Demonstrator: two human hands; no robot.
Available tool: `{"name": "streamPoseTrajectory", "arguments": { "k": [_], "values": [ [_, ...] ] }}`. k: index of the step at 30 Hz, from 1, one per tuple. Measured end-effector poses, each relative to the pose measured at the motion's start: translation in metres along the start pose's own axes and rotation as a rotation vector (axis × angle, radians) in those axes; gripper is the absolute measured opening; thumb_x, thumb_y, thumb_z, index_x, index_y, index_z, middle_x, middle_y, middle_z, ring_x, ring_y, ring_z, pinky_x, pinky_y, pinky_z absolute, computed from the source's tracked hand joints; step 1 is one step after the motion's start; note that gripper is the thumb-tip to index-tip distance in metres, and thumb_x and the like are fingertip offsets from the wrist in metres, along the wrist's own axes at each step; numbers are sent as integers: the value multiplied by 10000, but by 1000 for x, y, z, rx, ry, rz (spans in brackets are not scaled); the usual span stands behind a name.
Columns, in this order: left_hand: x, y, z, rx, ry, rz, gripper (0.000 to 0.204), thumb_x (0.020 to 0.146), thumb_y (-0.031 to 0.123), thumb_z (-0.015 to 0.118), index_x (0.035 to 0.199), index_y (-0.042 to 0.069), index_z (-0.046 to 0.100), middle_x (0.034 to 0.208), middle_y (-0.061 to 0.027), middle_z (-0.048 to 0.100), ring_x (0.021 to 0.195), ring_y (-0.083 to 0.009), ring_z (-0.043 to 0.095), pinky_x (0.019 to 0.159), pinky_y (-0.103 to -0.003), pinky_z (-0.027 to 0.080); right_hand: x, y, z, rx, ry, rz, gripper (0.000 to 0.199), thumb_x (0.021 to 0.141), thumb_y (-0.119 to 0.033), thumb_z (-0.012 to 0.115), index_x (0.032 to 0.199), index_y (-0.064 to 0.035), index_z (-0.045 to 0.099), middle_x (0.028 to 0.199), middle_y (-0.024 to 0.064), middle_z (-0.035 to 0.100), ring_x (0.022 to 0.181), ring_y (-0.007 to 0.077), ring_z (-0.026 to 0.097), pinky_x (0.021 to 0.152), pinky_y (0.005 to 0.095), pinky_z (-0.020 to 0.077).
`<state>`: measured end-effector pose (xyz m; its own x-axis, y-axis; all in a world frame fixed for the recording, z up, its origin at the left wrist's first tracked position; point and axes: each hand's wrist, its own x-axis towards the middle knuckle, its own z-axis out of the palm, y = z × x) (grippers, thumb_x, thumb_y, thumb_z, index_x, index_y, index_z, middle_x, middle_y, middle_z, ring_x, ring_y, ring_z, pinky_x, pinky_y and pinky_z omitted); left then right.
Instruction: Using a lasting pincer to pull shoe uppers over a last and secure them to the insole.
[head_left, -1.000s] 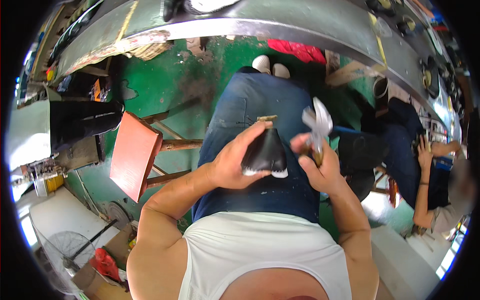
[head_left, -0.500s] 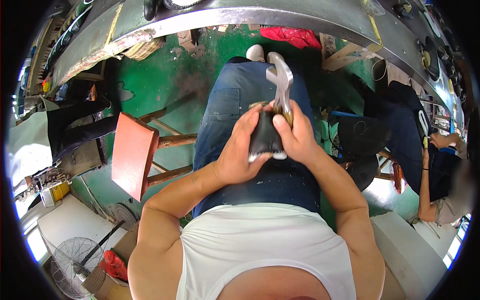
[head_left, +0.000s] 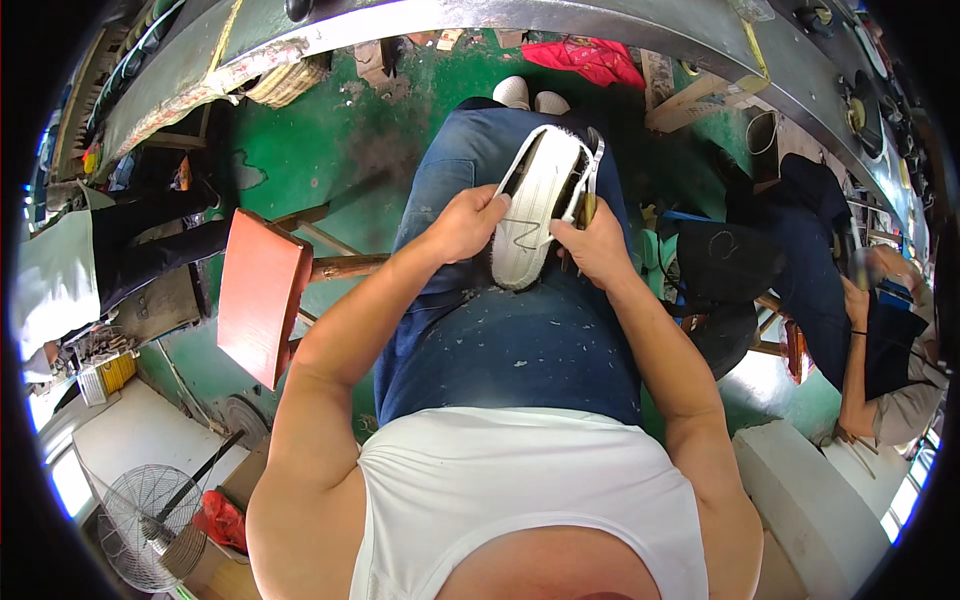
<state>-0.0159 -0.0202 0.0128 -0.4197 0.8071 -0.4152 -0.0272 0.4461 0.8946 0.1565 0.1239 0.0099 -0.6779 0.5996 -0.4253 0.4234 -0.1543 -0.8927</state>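
Observation:
An unfinished shoe [head_left: 535,205] lies bottom up over my lap, its pale white underside facing me and a dark scribbled line near one end. A light, rough edge of the upper runs around it. My left hand [head_left: 468,222] grips the shoe's left side, thumb on the rim. At the right side, my right hand [head_left: 597,245] is closed around a pair of metal lasting pincers [head_left: 592,165] with a yellowish handle. Its thumb presses the shoe's edge. The pincers' head points away from me, alongside the shoe; their jaws are too small to read.
A metal-edged workbench [head_left: 480,35] curves across the far side. To my left stands a reddish stool [head_left: 262,297], with a wire fan [head_left: 150,530] nearer. A co-worker's hands [head_left: 880,280] work at the right. Red cloth [head_left: 585,62] lies under the bench.
The shoe has turned from its black side, upright between both hands, to its white underside. My left hand has shifted left and away from me; the pincers now lie alongside the shoe.

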Motion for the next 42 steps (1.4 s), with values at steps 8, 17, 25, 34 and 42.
{"name": "streamPoseTrajectory", "arguments": {
  "k": [8, 17, 25, 34, 42],
  "values": [
    [11, 12, -15, -366, -431, -252, 371, 956, 140, 588, 1305, 12, 592, 1129, -28, 679, 942, -84, 616, 798, -247, 505, -12, -5, -51, -238, -78, -28, 305, 878, -160, 660, 1078, 47, 559, 828, 97, 687, 688, 204, 669, 676, 364, 534],
    [-5, -25, 28, -271, -197, 113, 819, 876, 108, 723, 1540, -34, 264, 1461, -204, 489, 1341, -265, 482, 1142, -358, 357, -63, -72, -71, -914, -401, -89, 307, 946, -238, 589, 1185, -45, 594, 856, 213, 683, 836, 423, 658, 751, 485, 500],
    [-12, 51, -3, 391, -154, 20, 755, 828, 143, 726, 1477, -31, 380, 1349, -261, 566, 1181, -359, 612, 1016, -433, 465, -63, -87, -98, -707, -362, -121, 365, 929, -166, 596, 1269, -36, 570, 918, 224, 664, 898, 419, 647, 780, 486, 494],
    [-43, 28, -11, 1082, -47, 516, 865, 693, 54, 740, 1479, 21, 383, 1497, -246, 402, 1186, -375, 571, 965, -444, 457, -42, -85, -94, -1192, -230, -513, 558, 824, -27, 656, 1350, 58, 489, 1091, 212, 603, 968, 371, 624, 839, 423, 538],
    [-45, 14, -7, 1124, 72, 609, 814, 687, 53, 707, 1442, -23, 412, 1466, -256, 446, 1215, -363, 562, 961, -433, 456, -16, -112, -64, -1626, -321, -562, 355, 839, -61, 626, 1178, 41, 609, 949, 152, 656, 847, 316, 654, 723, 390, 554]
  ]
}}
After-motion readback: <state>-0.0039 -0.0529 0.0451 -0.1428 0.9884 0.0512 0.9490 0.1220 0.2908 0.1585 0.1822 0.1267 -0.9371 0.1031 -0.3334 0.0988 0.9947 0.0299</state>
